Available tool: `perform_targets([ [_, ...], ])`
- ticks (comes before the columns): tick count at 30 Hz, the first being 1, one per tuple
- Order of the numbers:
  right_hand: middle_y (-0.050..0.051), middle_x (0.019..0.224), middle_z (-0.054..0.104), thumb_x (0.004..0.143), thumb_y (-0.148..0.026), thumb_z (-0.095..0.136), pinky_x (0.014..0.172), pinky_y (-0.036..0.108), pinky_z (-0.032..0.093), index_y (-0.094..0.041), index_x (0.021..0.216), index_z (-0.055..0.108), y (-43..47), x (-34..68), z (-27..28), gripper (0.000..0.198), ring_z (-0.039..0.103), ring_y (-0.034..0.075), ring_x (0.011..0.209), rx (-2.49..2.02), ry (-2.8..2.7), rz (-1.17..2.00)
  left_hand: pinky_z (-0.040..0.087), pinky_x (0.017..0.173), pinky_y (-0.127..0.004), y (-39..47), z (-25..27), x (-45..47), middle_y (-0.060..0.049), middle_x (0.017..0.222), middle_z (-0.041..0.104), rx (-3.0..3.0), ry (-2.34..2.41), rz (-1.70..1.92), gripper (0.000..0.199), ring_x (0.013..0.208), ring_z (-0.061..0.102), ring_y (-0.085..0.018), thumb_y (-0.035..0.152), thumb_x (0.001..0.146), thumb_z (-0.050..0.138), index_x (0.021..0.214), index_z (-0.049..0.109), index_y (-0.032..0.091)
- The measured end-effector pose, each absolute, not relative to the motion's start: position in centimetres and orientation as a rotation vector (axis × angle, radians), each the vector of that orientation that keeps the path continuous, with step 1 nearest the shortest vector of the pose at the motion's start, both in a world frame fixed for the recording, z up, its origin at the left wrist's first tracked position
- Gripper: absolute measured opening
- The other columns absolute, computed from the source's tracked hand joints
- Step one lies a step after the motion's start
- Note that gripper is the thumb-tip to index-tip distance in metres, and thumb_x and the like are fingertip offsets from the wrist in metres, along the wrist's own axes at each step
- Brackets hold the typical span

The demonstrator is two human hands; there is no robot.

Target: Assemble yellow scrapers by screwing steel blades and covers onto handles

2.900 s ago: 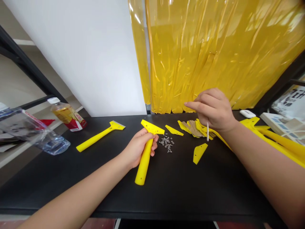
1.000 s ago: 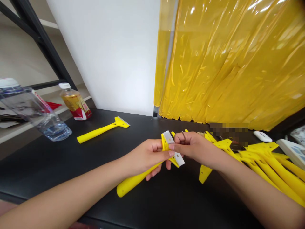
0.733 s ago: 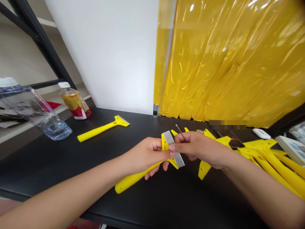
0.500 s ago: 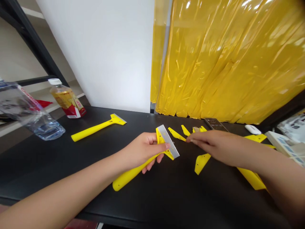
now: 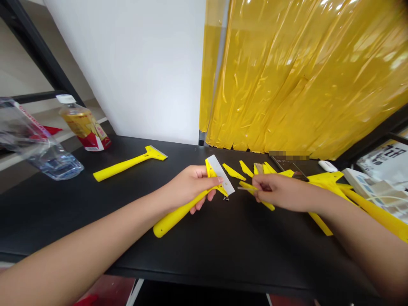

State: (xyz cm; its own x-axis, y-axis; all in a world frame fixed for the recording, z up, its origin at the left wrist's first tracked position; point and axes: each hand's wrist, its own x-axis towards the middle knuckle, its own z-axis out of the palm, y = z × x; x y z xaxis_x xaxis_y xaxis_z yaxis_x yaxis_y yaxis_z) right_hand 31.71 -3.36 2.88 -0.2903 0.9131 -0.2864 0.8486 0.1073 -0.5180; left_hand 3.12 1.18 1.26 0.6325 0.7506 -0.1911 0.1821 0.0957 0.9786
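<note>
My left hand [image 5: 199,187] is closed around a yellow scraper [image 5: 181,214]. Its thumb presses on the flat grey blade [image 5: 223,174] at the scraper's head. Small dark screws [image 5: 226,198] lie just below the blade's lower corner. To the right, the fingers of my right hand [image 5: 274,191] pinch a narrow yellow scraper plate [image 5: 267,205]. A thin greyish strip [image 5: 246,188] sticks out leftward by those fingertips; what it is I cannot make out. Several loose yellow plates [image 5: 233,172] lie beyond that hand. A second scraper [image 5: 123,167] rests at the left.
A juice bottle [image 5: 84,127] and a clear plastic bottle [image 5: 60,163] stand at the left of the black table [image 5: 204,259]. More yellow scrapers [image 5: 376,210], a dark phone [image 5: 291,165], a white mouse-like object [image 5: 327,165] and a white box [image 5: 363,187] are on the right.
My right hand has gone from flat, outstretched fingers to a pinch. The yellow plate beneath it has turned and shifted. Small screws now show below the blade, while my left hand keeps its hold.
</note>
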Motion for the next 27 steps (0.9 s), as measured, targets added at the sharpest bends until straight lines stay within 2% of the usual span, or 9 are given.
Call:
perform_targets([
  [3,-0.005,0.068,0.051,0.095,-0.043,0.065,0.055,0.028,0.030,-0.023,0.078,0.055,-1.7,29.5,3.9,0.027,0.040,0.011,0.058,-1.579,-2.048,1.005,0.040,0.028,-0.021,1.5,1.0,3.1,0.000,0.066,0.063,1.412,0.814,0.506,0.025,0.036,0.050,-0.011,0.044,0.093,0.069,0.084,0.066,0.021],
  [6,-0.009,0.063,0.040,0.088,-0.048,0.076,0.052,0.026,0.024,-0.024,0.078,0.046,-0.7,27.3,4.6,0.039,0.029,0.009,0.053,-1.378,-1.860,1.019,0.039,0.028,-0.021,1.5,0.7,3.1,0.000,0.066,0.063,1.368,0.792,0.484,0.024,0.036,0.050,-0.010,0.043,0.093,0.068,0.086,0.067,0.021],
  [9,-0.008,0.066,0.041,0.092,-0.050,0.072,0.052,0.026,0.025,-0.023,0.083,0.052,-0.6,25.6,4.3,0.034,0.030,0.009,0.055,-1.257,-1.835,1.116,0.039,0.028,-0.021,1.5,0.5,3.1,0.000,0.066,0.064,1.345,0.804,0.459,0.026,0.036,0.050,-0.010,0.045,0.092,0.069,0.086,0.066,0.020],
  [12,-0.007,0.074,0.050,0.098,-0.044,0.066,0.053,0.025,0.029,-0.025,0.107,0.058,-1.0,24.8,3.4,0.023,0.036,0.009,0.058,-1.149,-1.775,1.157,0.039,0.029,-0.021,1.4,0.5,3.2,0.000,0.066,0.064,1.338,0.810,0.467,0.027,0.036,0.050,-0.010,0.045,0.092,0.069,0.085,0.065,0.020],
  [14,-0.006,0.079,0.056,0.096,-0.040,0.070,0.053,0.025,0.032,-0.027,0.123,0.053,-1.2,24.6,2.6,0.034,0.041,0.010,0.061,-1.088,-1.691,1.172,0.040,0.029,-0.020,1.5,0.5,3.1,0.001,0.065,0.063,1.337,0.798,0.473,0.026,0.036,0.051,-0.010,0.044,0.093,0.069,0.086,0.065,0.019],
  [16,-0.005,0.081,0.059,0.093,-0.041,0.074,0.053,0.024,0.035,-0.025,0.117,0.054,-1.3,24.4,2.0,0.035,0.045,0.011,0.062,-1.089,-1.620,1.152,0.040,0.029,-0.020,1.6,0.5,3.1,0.002,0.065,0.063,1.334,0.794,0.474,0.025,0.036,0.051,-0.010,0.043,0.093,0.068,0.086,0.064,0.019],
  [18,-0.005,0.076,0.056,0.090,-0.047,0.076,0.053,0.024,0.034,-0.023,0.097,0.057,-1.4,24.3,1.5,0.032,0.045,0.010,0.063,-1.146,-1.595,1.106,0.039,0.028,-0.020,1.6,0.5,3.1,0.002,0.065,0.063,1.329,0.799,0.476,0.024,0.035,0.050,-0.010,0.042,0.093,0.068,0.087,0.064,0.019],
  [20,-0.005,0.073,0.052,0.089,-0.052,0.077,0.052,0.024,0.032,-0.022,0.086,0.056,-1.5,24.2,1.2,0.037,0.043,0.010,0.061,-1.197,-1.575,1.095,0.040,0.028,-0.019,1.6,0.5,3.1,0.003,0.065,0.063,1.332,0.799,0.473,0.023,0.036,0.051,-0.009,0.042,0.093,0.067,0.089,0.064,0.019],
  [27,-0.007,0.072,0.050,0.085,-0.052,0.080,0.049,0.022,0.025,-0.023,0.086,0.055,-1.2,24.0,0.4,0.038,0.037,0.007,0.056,-1.218,-1.433,1.387,0.040,0.030,-0.017,1.2,0.5,3.3,0.002,0.067,0.063,1.357,0.728,0.494,0.018,0.037,0.050,-0.008,0.034,0.093,0.060,0.084,0.060,0.018],
])
